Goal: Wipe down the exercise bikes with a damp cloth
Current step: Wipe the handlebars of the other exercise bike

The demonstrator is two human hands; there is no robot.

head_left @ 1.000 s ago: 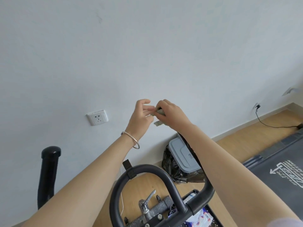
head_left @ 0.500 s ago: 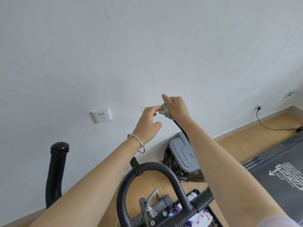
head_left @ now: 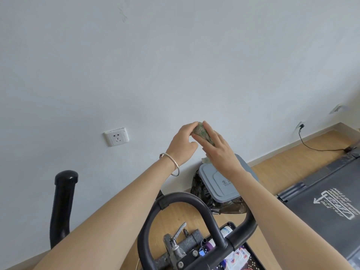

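Both hands are raised in front of the pale wall (head_left: pixel 175 65), meeting around a small wad of greenish cloth (head_left: pixel 202 132); the right hand (head_left: pixel 218 151) lies over the cloth with its fingers stretched along it, gripping it from the right side; the left hand (head_left: pixel 182 143) touches the cloth's left end with thumb and fingertips curled onto it, so the cloth is pinched between the two hands and bunched tight, held in the air well above the bike; a thin metal bangle (head_left: pixel 174 164) hangs loose on the left wrist.

Below the forearms curves the black handlebar (head_left: pixel 187 199) of the exercise bike, its loop rising toward the camera; under the loop sit a grey clamp with a silver lever (head_left: pixel 178 233) and a row of bolts; a second black post with a rounded cap (head_left: pixel 62 203) stands upright at the left.

Behind the right wrist, against the wall on the wooden floor (head_left: pixel 292 166), stands a bin with a grey lid (head_left: pixel 224 184) and a dark bag (head_left: pixel 198 188) around its rim; a white socket (head_left: pixel 116 136) is set in the wall to the left of the hands; another socket at the far right has a black cable (head_left: pixel 311 145) plugged in, trailing along the floor; a dark treadmill belt (head_left: pixel 331 207) with white markings fills the lower right.
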